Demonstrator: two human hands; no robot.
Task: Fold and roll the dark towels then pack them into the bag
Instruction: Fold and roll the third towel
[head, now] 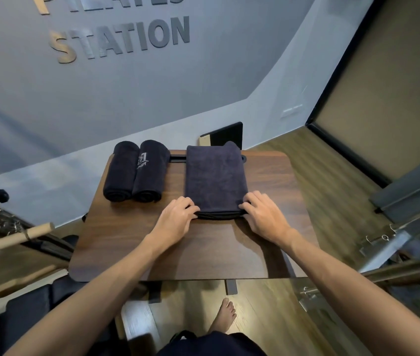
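Observation:
A dark towel (215,177), folded into a long strip, lies flat on the brown wooden table (198,253), running away from me. My left hand (177,218) pinches the near left corner of its front edge. At the near right corner my right hand (263,215) grips the same edge, fingers curled over it. Two rolled dark towels lie side by side at the table's back left: one (121,172) on the left, the other (150,170) showing pale embroidered lettering. No bag is visible that I can identify.
A dark flat board (225,136) leans against the grey wall behind the table. A wooden bar (11,238) and metal frame parts stand at the left. Metal rails (396,272) and hooks run along the right. My bare foot (224,314) is on the wood floor below.

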